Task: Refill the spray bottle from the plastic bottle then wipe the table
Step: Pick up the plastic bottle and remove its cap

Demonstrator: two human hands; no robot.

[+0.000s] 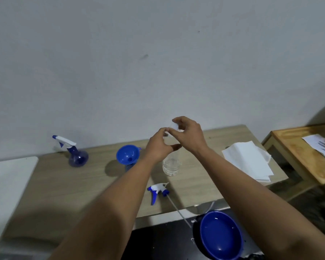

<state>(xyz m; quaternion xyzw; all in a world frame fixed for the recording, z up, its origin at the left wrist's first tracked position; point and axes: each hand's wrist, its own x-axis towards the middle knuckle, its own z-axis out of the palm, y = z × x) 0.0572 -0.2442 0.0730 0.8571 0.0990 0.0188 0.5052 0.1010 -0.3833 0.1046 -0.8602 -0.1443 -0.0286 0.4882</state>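
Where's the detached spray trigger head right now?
In the head view, the spray trigger head lies on its side near the table's front edge, just in front of the plastic bottle, between the forearms.

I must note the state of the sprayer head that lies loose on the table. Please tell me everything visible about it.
The sprayer head is unscrewed from its bottle and lies on its side near the front edge of the table. It looks like plastic: a white body with a blue nozzle, blue trigger and blue screw collar. A thin pale dip tube runs from the collar past the table edge toward the blue bowl. No hand touches it; it lies in front of the clear plastic bottle.
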